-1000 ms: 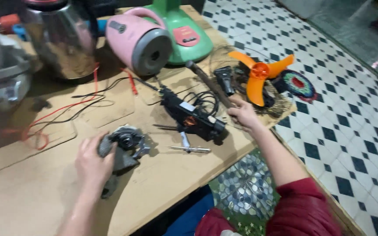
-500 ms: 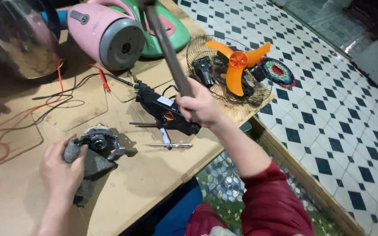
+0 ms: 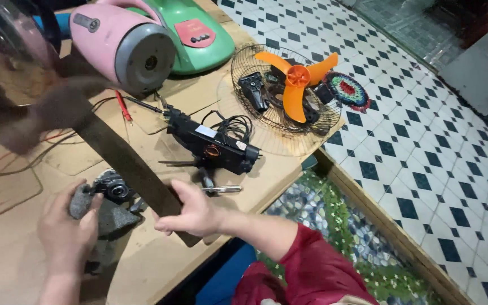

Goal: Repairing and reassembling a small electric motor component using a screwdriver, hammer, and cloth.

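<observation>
A pink appliance (image 3: 121,40) and an orange fan blade (image 3: 293,81) lie on the wooden table (image 3: 24,265).

Even, moderately bright light, soft shadows under items on tabletop (image 3: 159,265). Dark bar (image 3: 125,164) smeared by motion blur toward upper left. Glare on glossy floor tiles (image 3: 425,141). Top-left corner dark, unfocused. Wide-angle bending at edges.

A single head-worn camera looks steeply down and slightly forward, close over the wooden desk (image 3: 159,271), framing both hands near the bottom edge and the tiled floor (image 3: 425,169) off to the right.
</observation>
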